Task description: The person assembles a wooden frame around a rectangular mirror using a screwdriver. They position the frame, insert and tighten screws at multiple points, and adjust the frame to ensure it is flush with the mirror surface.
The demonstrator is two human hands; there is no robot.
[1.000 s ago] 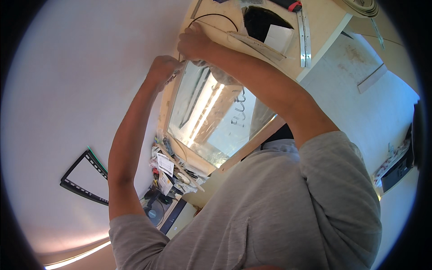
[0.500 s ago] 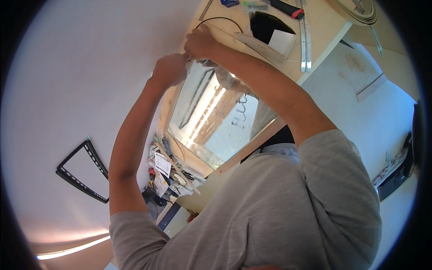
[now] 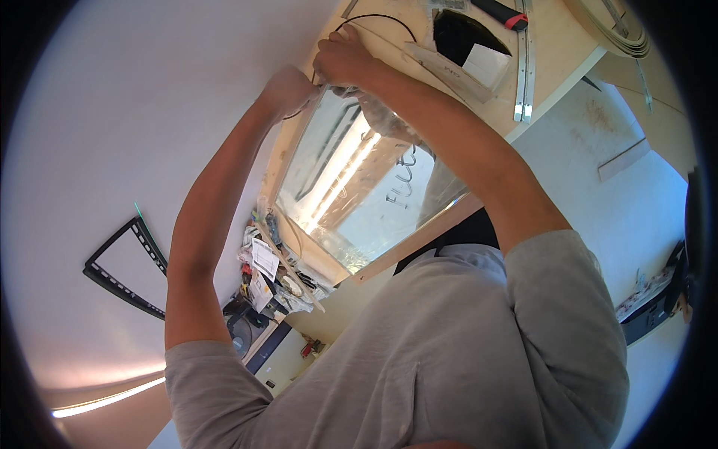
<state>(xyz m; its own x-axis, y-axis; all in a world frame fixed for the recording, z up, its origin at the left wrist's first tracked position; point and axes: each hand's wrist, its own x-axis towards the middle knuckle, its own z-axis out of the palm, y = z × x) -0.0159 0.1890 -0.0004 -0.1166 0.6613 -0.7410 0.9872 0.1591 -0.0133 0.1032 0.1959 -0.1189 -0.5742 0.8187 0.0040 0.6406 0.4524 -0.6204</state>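
Note:
My right hand (image 3: 344, 58) is curled closed at the far left edge of the workbench. A thin black cable (image 3: 385, 16) arcs out from its knuckles over the wood. Close beside it my left hand (image 3: 288, 91) is a slightly blurred fist, with a dark strand of what looks like the same cable by its fingers. The fingertips of both hands are mostly hidden. Below them lies a glossy, reflective panel (image 3: 336, 236) with dark handwriting. Crumpled clear plastic (image 3: 385, 123) lies at its upper edge, under my right forearm.
On the bench (image 3: 550, 71) lie a metal rail (image 3: 525, 90), a red-and-black handled tool (image 3: 502, 13), a dark curved piece (image 3: 464, 36) and a white card (image 3: 486, 66). A coiled strip (image 3: 609, 34) is at the upper right. Mixed clutter (image 3: 273, 269) sits left of the panel; a black frame (image 3: 112, 277) is farther left.
My left hand has shifted slightly up and its wrist has turned, with a dark strand now showing below it. My right hand stays closed. The whole view has shifted a little.

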